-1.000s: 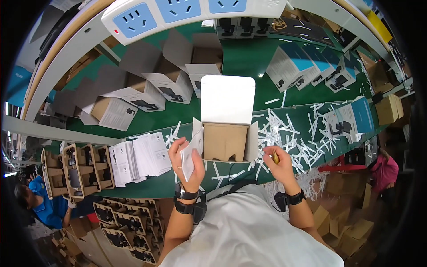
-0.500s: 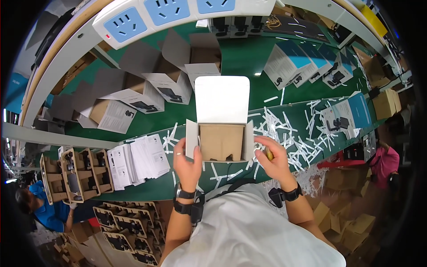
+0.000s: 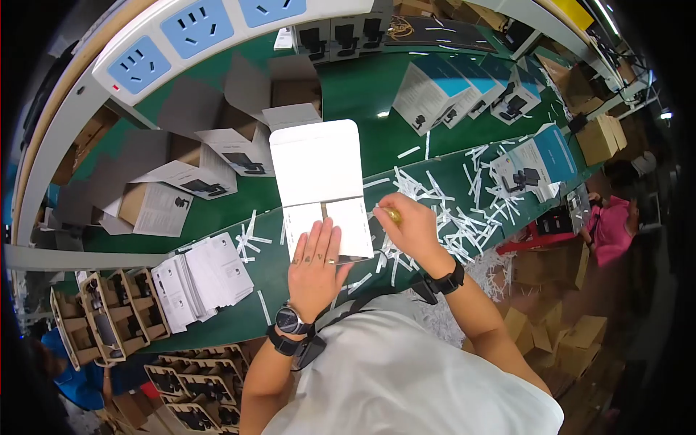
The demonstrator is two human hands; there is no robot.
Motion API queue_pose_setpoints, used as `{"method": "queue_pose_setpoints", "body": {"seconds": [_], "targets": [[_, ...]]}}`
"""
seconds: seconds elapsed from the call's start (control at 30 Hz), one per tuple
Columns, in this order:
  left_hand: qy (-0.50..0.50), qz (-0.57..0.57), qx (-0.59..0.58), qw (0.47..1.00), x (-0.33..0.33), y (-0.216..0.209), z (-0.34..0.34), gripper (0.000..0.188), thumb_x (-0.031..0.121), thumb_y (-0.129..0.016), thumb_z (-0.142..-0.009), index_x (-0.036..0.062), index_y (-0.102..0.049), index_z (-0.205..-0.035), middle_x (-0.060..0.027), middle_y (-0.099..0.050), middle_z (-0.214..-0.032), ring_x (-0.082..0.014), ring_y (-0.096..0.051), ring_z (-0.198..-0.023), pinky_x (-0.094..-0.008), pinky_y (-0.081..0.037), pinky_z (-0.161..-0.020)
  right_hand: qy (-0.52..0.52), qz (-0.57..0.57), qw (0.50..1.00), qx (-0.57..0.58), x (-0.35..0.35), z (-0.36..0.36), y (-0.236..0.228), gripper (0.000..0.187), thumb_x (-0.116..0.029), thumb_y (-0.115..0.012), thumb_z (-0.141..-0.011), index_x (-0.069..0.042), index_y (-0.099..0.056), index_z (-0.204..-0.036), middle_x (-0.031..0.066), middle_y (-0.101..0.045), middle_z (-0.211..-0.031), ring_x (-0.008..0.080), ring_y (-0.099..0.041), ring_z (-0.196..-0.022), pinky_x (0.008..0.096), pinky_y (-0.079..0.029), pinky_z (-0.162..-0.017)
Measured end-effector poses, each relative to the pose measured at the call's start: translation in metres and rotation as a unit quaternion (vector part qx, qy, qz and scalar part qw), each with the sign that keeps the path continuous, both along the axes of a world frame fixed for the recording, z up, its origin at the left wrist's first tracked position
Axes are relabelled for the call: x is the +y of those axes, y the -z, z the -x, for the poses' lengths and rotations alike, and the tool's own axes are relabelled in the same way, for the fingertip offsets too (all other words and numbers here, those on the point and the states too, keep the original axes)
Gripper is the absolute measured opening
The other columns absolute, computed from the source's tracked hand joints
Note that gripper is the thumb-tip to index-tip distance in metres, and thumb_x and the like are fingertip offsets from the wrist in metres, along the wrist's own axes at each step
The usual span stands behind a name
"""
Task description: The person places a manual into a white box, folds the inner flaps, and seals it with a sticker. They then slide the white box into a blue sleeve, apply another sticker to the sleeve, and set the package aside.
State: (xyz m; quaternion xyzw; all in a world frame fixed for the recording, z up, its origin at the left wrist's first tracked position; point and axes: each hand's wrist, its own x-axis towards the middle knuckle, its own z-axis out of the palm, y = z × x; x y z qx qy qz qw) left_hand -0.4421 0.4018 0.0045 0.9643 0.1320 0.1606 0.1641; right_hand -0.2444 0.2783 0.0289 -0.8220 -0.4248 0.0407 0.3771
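Note:
A small carton (image 3: 317, 165) stands in front of me, its long white lid flap raised away from me. Its two side flaps (image 3: 346, 216) are folded inward, with a narrow gap between them showing a brown insert. My left hand (image 3: 315, 255) lies flat across these flaps, fingers stretched out. Beside the carton's right edge, my right hand (image 3: 415, 230) is closed around a small yellow object (image 3: 393, 215). Most of that object is hidden, so its kind does not show.
Several open cartons (image 3: 210, 177) stand at the back left, and closed boxes (image 3: 435, 94) at the back right. A stack of white sheets (image 3: 206, 275) lies by brown trays (image 3: 119, 312). White paper strips (image 3: 471, 225) litter the right. A power strip (image 3: 196, 32) hangs above.
The carton's side flaps have gone from upright to folded inward over the insert. My left hand has moved from the left wall onto them. The whole view has shifted.

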Motion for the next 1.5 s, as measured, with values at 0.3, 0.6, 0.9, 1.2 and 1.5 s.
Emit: {"method": "queue_pose_setpoints", "body": {"seconds": [0.3,0.6,0.9,1.2,1.5], "targets": [[0.002,-0.002,-0.01,1.0,-0.001,-0.002,-0.001,0.072,0.031,-0.073,-0.085,0.001,-0.048,-0.146,-0.0174,-0.046,-0.153,-0.0341,-0.045,-0.141,-0.0479,-0.035,-0.115,0.007,0.02,0.999,-0.03,0.004,0.002,0.003,0.017,-0.023,-0.075,-0.088,-0.008,-0.067,-0.09,0.0103,-0.071,-0.081,0.0302,-0.07,-0.07,0.0379,-0.053,-0.059],[0.004,-0.02,0.014,1.0,-0.002,-0.003,-0.004,0.073,0.028,-0.076,-0.081,-0.0012,-0.05,-0.143,-0.0182,-0.044,-0.153,-0.0348,-0.042,-0.142,-0.0468,-0.037,-0.114,-0.021,0.0,1.0,0.002,0.023,0.022,-0.006,0.02,-0.024,-0.078,-0.085,-0.007,-0.066,-0.082,0.0096,-0.07,-0.078,0.0292,-0.07,-0.068,0.037,-0.053,-0.058],[-0.005,0.043,-0.06,0.997,-0.012,0.022,-0.001,0.034,0.016,-0.075,-0.077,0.0004,-0.067,-0.107,-0.0171,-0.064,-0.112,-0.0357,-0.063,-0.107,-0.0489,-0.049,-0.101,-0.109,0.065,0.987,-0.094,0.113,0.059,0.007,0.019,-0.028,-0.074,-0.085,-0.012,-0.065,-0.088,0.0039,-0.059,-0.088,0.0289,-0.065,-0.066,0.0402,-0.052,-0.057],[-0.018,0.038,-0.075,0.996,-0.005,0.024,0.004,0.036,0.016,-0.073,-0.076,0.0006,-0.068,-0.108,-0.0172,-0.065,-0.106,-0.0368,-0.063,-0.105,-0.0472,-0.05,-0.095,-0.125,0.031,0.992,-0.014,0.126,0.065,0.016,0.029,-0.033,-0.083,-0.077,-0.012,-0.065,-0.083,0.0024,-0.062,-0.088,0.0275,-0.066,-0.073,0.0386,-0.053,-0.062],[-0.024,0.029,-0.053,0.998,0.003,0.014,0.015,0.054,0.027,-0.074,-0.084,0.0046,-0.06,-0.131,-0.0187,-0.057,-0.133,-0.0372,-0.055,-0.127,-0.0459,-0.045,-0.106,-0.12,-0.235,0.89,0.373,0.102,0.033,0.009,0.012,-0.006,-0.071,-0.091,-0.007,-0.061,-0.096,-0.0002,-0.063,-0.088,0.0081,-0.06,-0.075,0.0233,-0.049,-0.065]]}}
